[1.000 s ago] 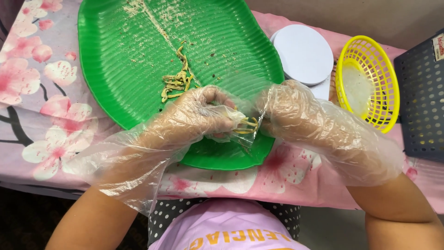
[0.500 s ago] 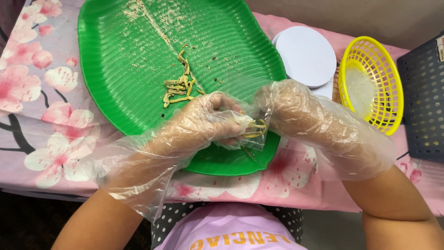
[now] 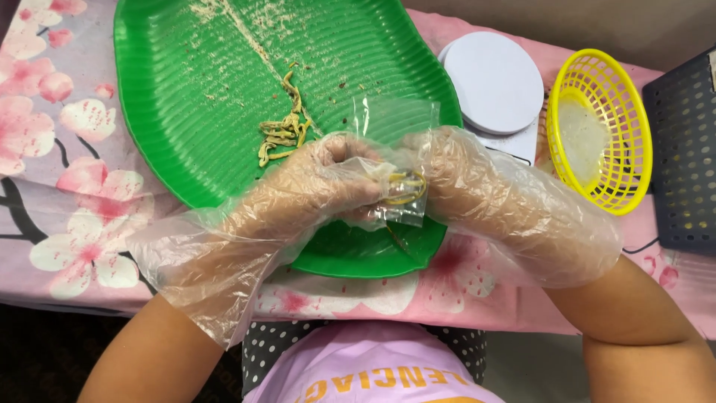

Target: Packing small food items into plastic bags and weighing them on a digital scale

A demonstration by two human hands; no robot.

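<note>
Both my hands wear loose clear plastic gloves and meet over the near edge of a green ribbed tray (image 3: pixel 186 97). My left hand (image 3: pixel 321 183) and my right hand (image 3: pixel 462 175) together hold a small clear plastic bag (image 3: pixel 403 195) with yellowish strips inside it. The bag's open top (image 3: pixel 395 119) stands up between the hands. A little pile of yellowish dried strips (image 3: pixel 283 134) lies on the tray just beyond my left hand, with a line of fine crumbs (image 3: pixel 239 30) running toward the far edge.
A white round scale (image 3: pixel 492 82) sits right of the tray. A yellow plastic basket (image 3: pixel 604 130) stands farther right, next to a dark perforated crate (image 3: pixel 686 157). A pink flowered cloth (image 3: pixel 60 157) covers the table.
The hands have drawn slightly closer together and the bag's clear top now stands up above them. The pile of strips has not moved.
</note>
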